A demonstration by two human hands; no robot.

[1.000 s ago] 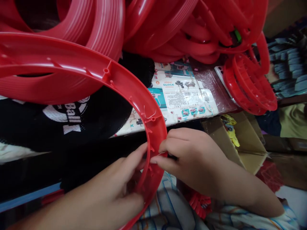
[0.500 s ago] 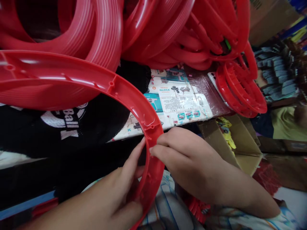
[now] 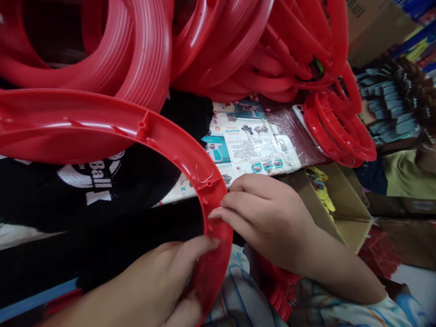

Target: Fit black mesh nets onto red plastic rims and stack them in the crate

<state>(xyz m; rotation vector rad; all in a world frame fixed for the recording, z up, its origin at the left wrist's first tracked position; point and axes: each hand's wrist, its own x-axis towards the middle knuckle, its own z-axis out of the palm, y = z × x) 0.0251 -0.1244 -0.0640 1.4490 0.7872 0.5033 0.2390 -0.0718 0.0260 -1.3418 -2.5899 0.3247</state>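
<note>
A glossy red plastic ring (image 3: 177,141), hollow like a channel with ribs and small screw posts inside, curves from the left edge down between my hands. My left hand (image 3: 173,272) is closed around its lower stretch, the thumb laid over the inner rim into the channel. From the other side, my right hand (image 3: 262,213) grips the outer rim, with curled fingertips reaching into the channel. A thin pale strand (image 3: 204,176) lies in the channel just above my right fingertips. Whether those fingertips also pinch something small cannot be made out.
Many red rings (image 3: 143,50) are heaped at the back. Two smaller red rings (image 3: 340,127) lie at right by a phone (image 3: 299,109). Beneath are a printed white carton (image 3: 245,141) and black cloth (image 3: 136,181). An open cardboard box (image 3: 347,204) holds yellow pieces.
My left thumb has moved from the inner edge to lie over the channel. The held ring has shifted slightly left and its far part lower. My right hand stays at the outer rim.
</note>
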